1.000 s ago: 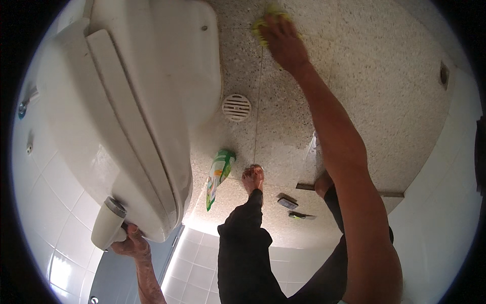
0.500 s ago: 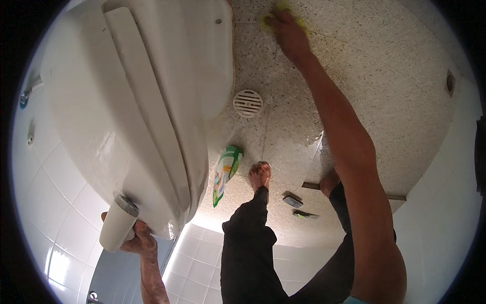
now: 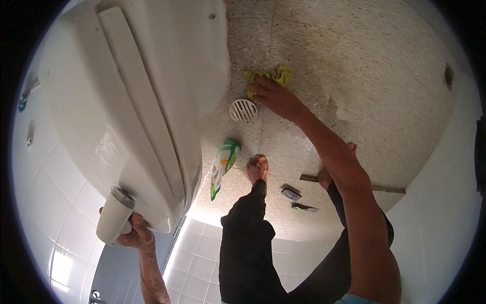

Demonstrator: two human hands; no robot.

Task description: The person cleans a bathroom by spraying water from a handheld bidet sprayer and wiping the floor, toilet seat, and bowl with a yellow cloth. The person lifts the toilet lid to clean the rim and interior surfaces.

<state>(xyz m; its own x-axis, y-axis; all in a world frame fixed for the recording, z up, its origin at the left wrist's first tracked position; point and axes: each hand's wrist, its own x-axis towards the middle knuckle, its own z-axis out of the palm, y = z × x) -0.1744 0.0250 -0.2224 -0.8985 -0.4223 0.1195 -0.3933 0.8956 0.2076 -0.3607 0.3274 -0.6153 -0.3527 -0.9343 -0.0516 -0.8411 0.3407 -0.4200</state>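
My left hand (image 3: 137, 233) is closed round a white mug-like cup (image 3: 115, 218) with a grey rim. It holds the cup tilted against the lower end of a large, glossy white bathroom fixture (image 3: 152, 167); the cup's inside is hidden. Bent over a crumpled yellow cloth (image 3: 281, 76), my right hand (image 3: 276, 99) presses it on the speckled floor (image 3: 329, 66). The cloth lies just beyond the round white drain grate (image 3: 243, 111), with part of it under my fingers.
A green and white pouch (image 3: 224, 167) lies beside my bare left foot (image 3: 257, 168). Behind the feet are a small brush-like block (image 3: 291, 194) and a green and black tool (image 3: 302, 207). A dark slot (image 3: 390, 189) crosses the floor near the right wall (image 3: 430, 202).
My right hand has drawn the yellow cloth back from the far floor to beside the drain grate. The left hand and cup have barely moved.
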